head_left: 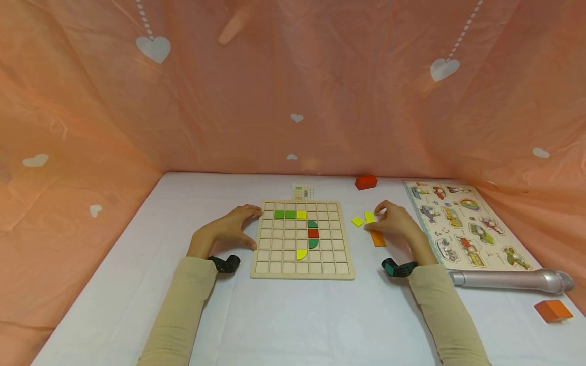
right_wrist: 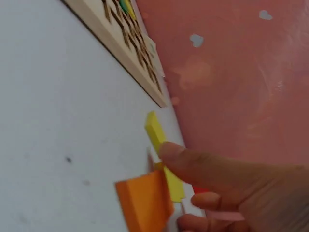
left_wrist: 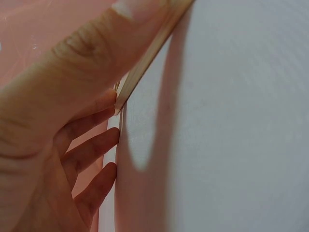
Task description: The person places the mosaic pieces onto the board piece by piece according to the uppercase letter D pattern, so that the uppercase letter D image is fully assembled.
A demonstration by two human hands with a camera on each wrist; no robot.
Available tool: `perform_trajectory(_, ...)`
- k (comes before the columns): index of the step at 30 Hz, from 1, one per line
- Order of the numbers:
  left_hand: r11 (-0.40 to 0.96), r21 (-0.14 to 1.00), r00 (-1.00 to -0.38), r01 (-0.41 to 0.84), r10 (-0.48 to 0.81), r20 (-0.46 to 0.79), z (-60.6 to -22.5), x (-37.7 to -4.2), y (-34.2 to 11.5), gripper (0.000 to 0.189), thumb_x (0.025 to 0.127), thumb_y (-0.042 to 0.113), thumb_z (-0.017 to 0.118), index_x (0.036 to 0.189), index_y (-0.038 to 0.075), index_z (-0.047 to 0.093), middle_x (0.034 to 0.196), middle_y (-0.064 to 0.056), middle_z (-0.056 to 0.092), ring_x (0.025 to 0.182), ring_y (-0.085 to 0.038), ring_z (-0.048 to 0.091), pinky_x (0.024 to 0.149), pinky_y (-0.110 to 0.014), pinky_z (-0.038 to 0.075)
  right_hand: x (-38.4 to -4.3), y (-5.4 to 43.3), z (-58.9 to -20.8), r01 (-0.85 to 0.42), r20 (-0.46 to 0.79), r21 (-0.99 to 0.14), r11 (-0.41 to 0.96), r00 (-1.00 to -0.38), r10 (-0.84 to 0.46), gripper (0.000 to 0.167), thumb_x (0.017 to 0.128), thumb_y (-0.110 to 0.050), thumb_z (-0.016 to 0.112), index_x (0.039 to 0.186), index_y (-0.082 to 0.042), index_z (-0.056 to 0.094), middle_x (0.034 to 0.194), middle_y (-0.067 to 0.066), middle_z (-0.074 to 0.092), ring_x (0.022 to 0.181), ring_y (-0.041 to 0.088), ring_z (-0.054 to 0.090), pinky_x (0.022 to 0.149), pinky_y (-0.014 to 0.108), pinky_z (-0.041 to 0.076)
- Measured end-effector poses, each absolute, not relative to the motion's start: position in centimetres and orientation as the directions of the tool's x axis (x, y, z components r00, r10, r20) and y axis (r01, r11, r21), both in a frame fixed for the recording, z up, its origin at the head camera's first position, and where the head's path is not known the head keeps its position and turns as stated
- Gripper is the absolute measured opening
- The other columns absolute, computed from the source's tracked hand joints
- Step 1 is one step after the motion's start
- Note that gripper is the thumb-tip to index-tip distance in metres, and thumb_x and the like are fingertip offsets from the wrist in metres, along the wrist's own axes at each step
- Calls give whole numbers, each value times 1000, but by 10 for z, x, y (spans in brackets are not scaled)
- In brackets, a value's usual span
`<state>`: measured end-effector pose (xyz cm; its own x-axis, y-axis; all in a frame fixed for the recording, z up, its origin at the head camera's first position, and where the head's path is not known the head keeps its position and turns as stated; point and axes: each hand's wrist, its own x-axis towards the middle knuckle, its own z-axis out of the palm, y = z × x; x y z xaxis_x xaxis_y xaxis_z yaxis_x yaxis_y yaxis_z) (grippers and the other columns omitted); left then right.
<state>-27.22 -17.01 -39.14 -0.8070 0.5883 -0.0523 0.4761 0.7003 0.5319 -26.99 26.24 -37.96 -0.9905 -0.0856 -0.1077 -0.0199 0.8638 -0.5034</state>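
A square wooden grid board [head_left: 302, 276] lies flat on the table. Green, yellow and red tiles sit in some of its cells. At its left side my left hand [head_left: 233, 225] has thumb and fingers spread, their tips right at the board's edge. In the left wrist view the thumb [left_wrist: 96, 43] lies along the board's wooden rim. My right hand [head_left: 394, 219] is to the right of the board, thumb and fingers apart around a yellow tile [head_left: 370, 217]. Another yellow tile [head_left: 357, 221] lies beside it, and an orange tile [head_left: 378, 239] is below the thumb.
A small pattern card [head_left: 303, 192] lies behind the board. A red block [head_left: 366, 182] stands at the back. On the right are a picture puzzle board [head_left: 458, 218], a silver microphone [head_left: 513, 279] and an orange block [head_left: 553, 310]. Pink curtain [head_left: 293, 86] encloses the table.
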Motion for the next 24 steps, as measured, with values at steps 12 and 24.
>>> perform_trajectory(12, 671, 549, -795, 497, 606, -20, -392, -272, -172, 96, 62, 36, 85, 137, -2, 40, 143, -19, 35, 135, -36, 25, 112, -50, 21, -267, 264, -369, -72, -185, -512, 856, -964, -192, 48, 73, -20, 77, 109, -1, 52, 87, 11, 63, 80, 24, 56, 73, 35, 46)
perform_trajectory(24, 696, 543, -808, 470, 587, -53, -391, -271, -168, 96, 63, 31, 86, 139, -1, 38, 145, -18, 34, 136, -35, 24, 112, -49, 20, -271, 257, -372, -384, 162, -692, 611, -908, -387, 39, 75, -1, 74, 108, 7, 56, 94, 15, 62, 86, 25, 58, 76, 29, 52)
